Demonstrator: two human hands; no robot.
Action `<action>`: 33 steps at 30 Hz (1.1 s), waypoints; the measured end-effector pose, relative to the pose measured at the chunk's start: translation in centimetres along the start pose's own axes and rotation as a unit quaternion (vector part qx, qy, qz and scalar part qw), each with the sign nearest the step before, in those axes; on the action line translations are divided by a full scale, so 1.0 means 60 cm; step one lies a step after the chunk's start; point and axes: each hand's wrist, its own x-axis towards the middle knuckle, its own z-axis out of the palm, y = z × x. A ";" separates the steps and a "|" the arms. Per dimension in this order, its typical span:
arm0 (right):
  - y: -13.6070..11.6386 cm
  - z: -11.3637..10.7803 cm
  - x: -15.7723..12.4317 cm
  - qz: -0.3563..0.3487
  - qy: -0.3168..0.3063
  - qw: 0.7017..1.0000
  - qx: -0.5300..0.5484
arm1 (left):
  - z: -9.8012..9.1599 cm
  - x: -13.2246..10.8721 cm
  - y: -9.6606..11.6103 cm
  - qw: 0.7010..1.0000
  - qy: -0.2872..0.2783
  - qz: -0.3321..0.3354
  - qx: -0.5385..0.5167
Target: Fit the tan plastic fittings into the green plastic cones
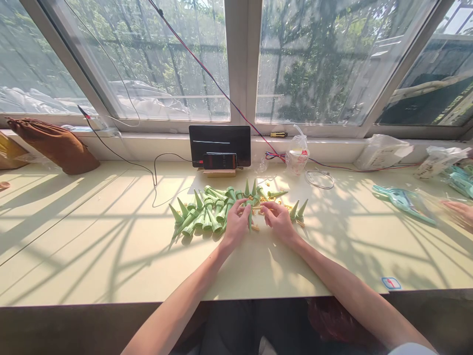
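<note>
My left hand (pixel 237 224) is closed around a green plastic cone spike (pixel 250 219), its point hanging down toward the table. Just to the right, my right hand (pixel 279 223) pinches a small yellow piece (pixel 257 207) near the wide end of that spike. A heap of similar green cone spikes (pixel 207 219) lies left of my left hand, some on their sides and some standing point up. Small yellow pieces (pixel 281 201) are scattered behind and between my hands. Two more green cones (pixel 301 212) stand upright beside my right hand.
A black tablet (pixel 219 138) and a phone (pixel 220 160) lean on a cardboard stand behind the heap. Cables cross the table (pixel 111 266). A brown bag (pixel 55 145) stands left, a knotted plastic bag (pixel 297 155) behind right. Another person's hand (pixel 460 212) is near turquoise plastic items (pixel 406 203).
</note>
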 end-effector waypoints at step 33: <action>-0.003 -0.001 0.000 -0.032 -0.012 0.999 -0.016 | 0.004 0.002 -0.001 0.998 -0.024 -0.020 -0.056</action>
